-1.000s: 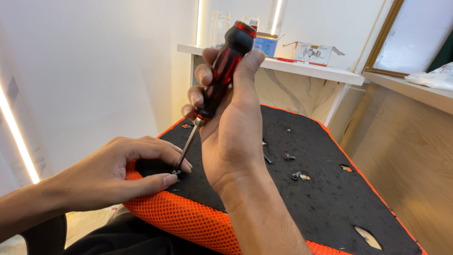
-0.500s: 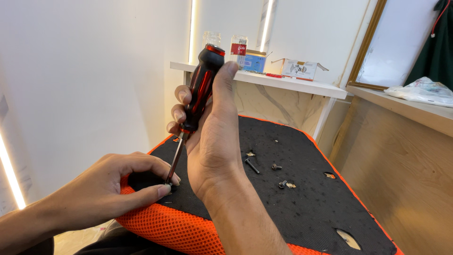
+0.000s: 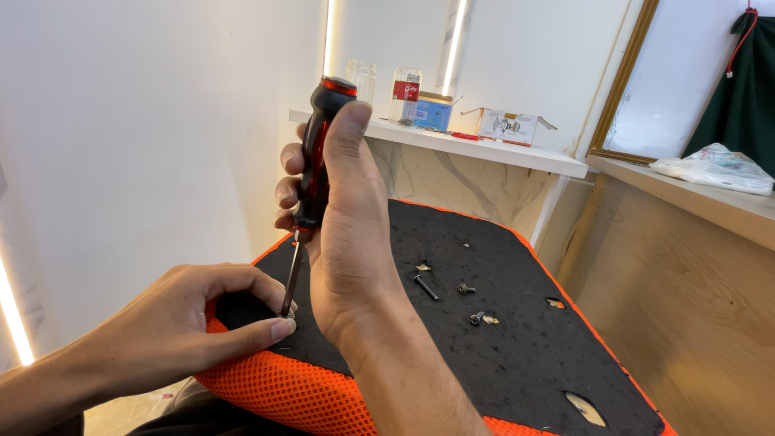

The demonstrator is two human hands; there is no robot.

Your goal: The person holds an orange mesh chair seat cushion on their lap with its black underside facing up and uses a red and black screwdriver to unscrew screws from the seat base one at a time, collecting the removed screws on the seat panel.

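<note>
My right hand (image 3: pixel 343 218) is wrapped around the red and black handle of a screwdriver (image 3: pixel 315 153), held almost upright. Its metal shaft runs down to the near left corner of a black panel with an orange mesh border (image 3: pixel 274 387). My left hand (image 3: pixel 186 323) rests on that corner, thumb and fingers pinched around the screwdriver tip; what they pinch is hidden. Loose dark screws (image 3: pixel 425 287) lie on the black panel (image 3: pixel 500 355) to the right of my right wrist.
A white shelf (image 3: pixel 484 149) behind the panel carries a glass jar, a can and small boxes. A wooden ledge (image 3: pixel 710 202) with a plastic bag runs along the right. A white wall stands on the left. Holes show in the panel near its right edge (image 3: pixel 585 408).
The view has shifted so the hands sit lower and further left. The screwdriver has turned slightly in my right hand; my left hand stays pinched at the tip.
</note>
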